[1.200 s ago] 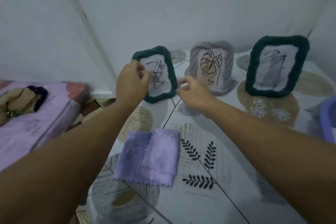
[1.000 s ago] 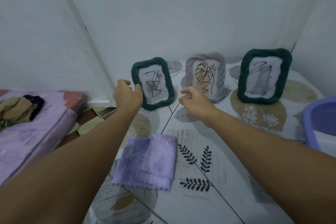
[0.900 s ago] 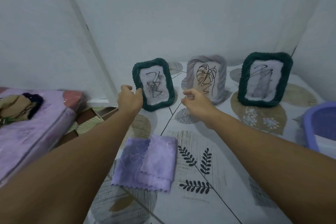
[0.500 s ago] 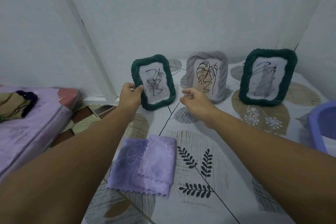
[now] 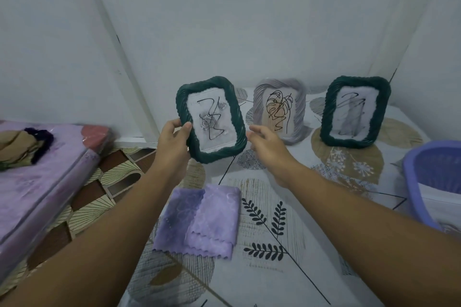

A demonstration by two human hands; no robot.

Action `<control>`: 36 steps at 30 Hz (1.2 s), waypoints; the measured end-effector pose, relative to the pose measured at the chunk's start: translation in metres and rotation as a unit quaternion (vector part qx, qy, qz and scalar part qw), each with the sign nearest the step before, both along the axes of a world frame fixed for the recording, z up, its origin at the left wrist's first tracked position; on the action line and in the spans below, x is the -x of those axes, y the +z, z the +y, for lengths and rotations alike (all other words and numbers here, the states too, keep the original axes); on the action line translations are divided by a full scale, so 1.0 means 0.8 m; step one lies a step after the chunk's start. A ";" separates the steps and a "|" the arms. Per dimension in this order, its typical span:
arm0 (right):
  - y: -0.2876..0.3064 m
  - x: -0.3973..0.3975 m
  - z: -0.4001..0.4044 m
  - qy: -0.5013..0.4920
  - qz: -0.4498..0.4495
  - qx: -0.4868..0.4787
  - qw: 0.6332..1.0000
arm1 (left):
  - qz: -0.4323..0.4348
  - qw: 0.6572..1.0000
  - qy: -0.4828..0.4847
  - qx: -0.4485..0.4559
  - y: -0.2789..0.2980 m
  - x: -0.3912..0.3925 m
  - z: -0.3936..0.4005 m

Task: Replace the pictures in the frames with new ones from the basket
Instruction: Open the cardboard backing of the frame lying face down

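Observation:
Three picture frames are in view. My left hand [image 5: 173, 141] grips the left dark green frame [image 5: 212, 118] by its left edge and holds it tilted, lifted off the patterned table [image 5: 287, 269]; it shows a black line drawing on grey. My right hand [image 5: 268, 143] hovers at that frame's right edge, fingers loosely curled, empty. A grey frame [image 5: 279, 111] with a leaf drawing stands against the wall behind it. Another dark green frame [image 5: 355, 111] stands further right. The purple basket [image 5: 421, 182] sits at the right edge, its contents mostly hidden.
A folded purple cloth [image 5: 199, 219] lies on the table between my forearms. On the left, a mattress with a purple cover [image 5: 32, 177] holds a bundle of dark and tan fabric [image 5: 25, 143]. White walls close in behind the frames.
My left hand has shifted from the top of the left green frame to its left edge and lifted it towards me. My right hand stays close beside it.

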State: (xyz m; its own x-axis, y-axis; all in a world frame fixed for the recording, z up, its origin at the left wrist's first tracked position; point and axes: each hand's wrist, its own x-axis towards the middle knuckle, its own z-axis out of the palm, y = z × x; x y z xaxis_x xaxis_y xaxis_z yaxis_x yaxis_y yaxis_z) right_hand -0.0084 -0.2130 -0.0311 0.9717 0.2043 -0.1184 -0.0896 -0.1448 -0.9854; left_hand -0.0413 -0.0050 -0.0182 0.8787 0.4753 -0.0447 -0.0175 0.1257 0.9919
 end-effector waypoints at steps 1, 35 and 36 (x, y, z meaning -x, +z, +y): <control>0.000 0.005 0.001 0.000 0.008 -0.020 1.000 | -0.002 1.000 -0.005 0.005 0.000 0.009 -0.003; -0.008 0.181 -0.057 -0.037 -0.421 0.337 0.841 | 0.064 0.998 -0.025 0.002 0.026 0.118 -0.156; -0.006 0.182 -0.061 -0.046 -0.428 0.333 0.839 | 0.069 0.997 -0.028 0.004 0.025 0.118 -0.154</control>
State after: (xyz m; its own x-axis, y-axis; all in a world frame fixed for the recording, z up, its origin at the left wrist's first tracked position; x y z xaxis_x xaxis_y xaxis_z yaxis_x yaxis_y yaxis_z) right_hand -0.1543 -0.2617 -0.0361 0.7670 0.2896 0.5725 0.5688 -0.7198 -0.3980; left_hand -0.1358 -0.1279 0.0015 0.8890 0.4249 -0.1706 0.1264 0.1303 0.9834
